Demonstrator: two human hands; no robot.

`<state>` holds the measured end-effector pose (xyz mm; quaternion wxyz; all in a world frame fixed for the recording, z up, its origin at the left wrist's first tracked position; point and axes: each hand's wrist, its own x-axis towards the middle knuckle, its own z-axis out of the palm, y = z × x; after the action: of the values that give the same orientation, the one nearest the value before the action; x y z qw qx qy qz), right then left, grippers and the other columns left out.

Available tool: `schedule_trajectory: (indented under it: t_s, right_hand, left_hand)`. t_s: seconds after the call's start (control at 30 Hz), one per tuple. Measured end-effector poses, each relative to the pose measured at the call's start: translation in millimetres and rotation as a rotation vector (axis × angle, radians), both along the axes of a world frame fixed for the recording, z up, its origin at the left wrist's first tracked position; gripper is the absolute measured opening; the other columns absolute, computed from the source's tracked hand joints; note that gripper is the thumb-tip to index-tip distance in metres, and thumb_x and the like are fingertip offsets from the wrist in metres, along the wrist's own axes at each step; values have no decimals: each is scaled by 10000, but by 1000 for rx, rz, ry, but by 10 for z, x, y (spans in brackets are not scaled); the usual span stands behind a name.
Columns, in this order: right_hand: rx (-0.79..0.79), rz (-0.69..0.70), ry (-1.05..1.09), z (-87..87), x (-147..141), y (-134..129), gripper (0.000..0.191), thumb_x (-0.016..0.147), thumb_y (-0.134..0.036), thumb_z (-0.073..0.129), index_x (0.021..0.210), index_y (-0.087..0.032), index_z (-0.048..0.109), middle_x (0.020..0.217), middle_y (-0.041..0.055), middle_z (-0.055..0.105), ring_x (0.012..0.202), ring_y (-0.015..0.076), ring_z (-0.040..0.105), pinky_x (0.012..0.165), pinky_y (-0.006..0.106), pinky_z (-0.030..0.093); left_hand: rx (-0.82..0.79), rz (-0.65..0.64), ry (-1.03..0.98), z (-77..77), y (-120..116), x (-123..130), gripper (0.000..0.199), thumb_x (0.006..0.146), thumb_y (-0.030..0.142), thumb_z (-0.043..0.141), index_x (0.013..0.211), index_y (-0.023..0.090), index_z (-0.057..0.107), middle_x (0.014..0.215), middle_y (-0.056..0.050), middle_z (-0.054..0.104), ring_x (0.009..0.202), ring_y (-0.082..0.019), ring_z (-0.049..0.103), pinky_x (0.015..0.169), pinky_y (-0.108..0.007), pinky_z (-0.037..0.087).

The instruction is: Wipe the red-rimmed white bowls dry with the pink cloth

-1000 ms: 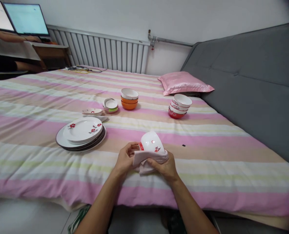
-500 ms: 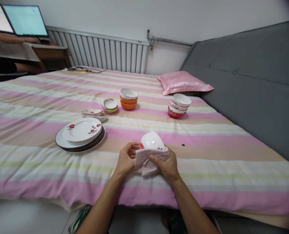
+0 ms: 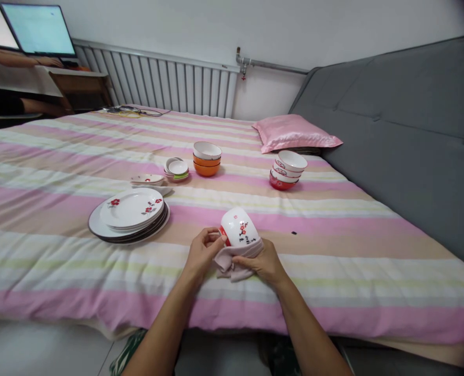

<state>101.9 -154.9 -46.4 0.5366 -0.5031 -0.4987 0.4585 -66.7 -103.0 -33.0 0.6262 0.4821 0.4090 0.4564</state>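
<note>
A white bowl (image 3: 238,225) with red blossoms, dark lettering and a red foot is tilted on its side above the striped bed cover. My left hand (image 3: 204,253) grips it at the red foot, thumb on the base. A pale pink cloth (image 3: 234,262) wraps the lower right of the bowl. My right hand (image 3: 265,263) holds the cloth against the rim side, thumb on top and the other fingers hidden behind. To the left lies a stack of plates (image 3: 132,209) with red flowers.
Beyond stand orange bowls (image 3: 207,162), small dishes (image 3: 177,168), shallow dishes (image 3: 148,180) and red-white bowls (image 3: 288,169). A pink pillow (image 3: 294,131) lies by the grey headboard (image 3: 392,115). At the far left a person's arm (image 3: 12,58) rests at a desk with monitors.
The bowl has turned, so its blossom branch and lettering now show, along with more of its red foot. My left thumb has moved onto the foot. The cloth sits slightly further left.
</note>
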Motion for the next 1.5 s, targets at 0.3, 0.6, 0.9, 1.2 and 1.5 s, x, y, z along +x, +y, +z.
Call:
schedule_trajectory:
  t_s: [0.3, 0.6, 0.9, 1.2, 1.5]
  right_hand:
    - [-10, -25, 74, 69, -6, -35, 344, 534, -278, 879, 840, -167, 768, 847, 59, 772, 744, 238, 720, 699, 361, 599]
    - [-22, -108, 610, 215, 114, -78, 423, 567, -248, 862, 962, -186, 728, 901, 29, 760, 756, 187, 689, 683, 281, 570]
    - [-54, -101, 558, 194, 174, -34, 432, 572, -281, 859, 969, -197, 710, 909, 22, 753, 743, 180, 677, 668, 280, 561]
    - [8, 44, 248, 162, 41, -43, 471, 579, -271, 851, 1022, -192, 713, 987, 58, 753, 878, 242, 691, 786, 353, 559]
    - [52, 40, 221, 55, -11, 6, 477, 598, -250, 848, 1053, -198, 714, 1010, 54, 750, 920, 262, 695, 848, 422, 565]
  left_hand:
    - [25, 6, -48, 31, -11, -19, 416, 667, 419, 765, 943, 136, 635, 753, -33, 668, 675, -152, 621, 629, -254, 478]
    - [380, -142, 156, 27, -93, -15, 398, 703, 281, 719, 1061, 153, 598, 842, -42, 643, 709, -154, 620, 657, -277, 506]
    - [700, -163, 344, -68, -105, 49, 728, 719, 187, 689, 1386, 283, 414, 1293, -101, 535, 808, -146, 592, 701, -298, 533]
    - [700, -50, 313, -27, -100, 15, 736, 662, 248, 773, 1334, 267, 474, 1320, -131, 488, 1071, -270, 562, 799, -335, 502]
    - [582, -36, 327, -51, -52, -5, 743, 641, 242, 771, 1317, 237, 463, 1221, -108, 518, 817, -174, 561, 705, -305, 475]
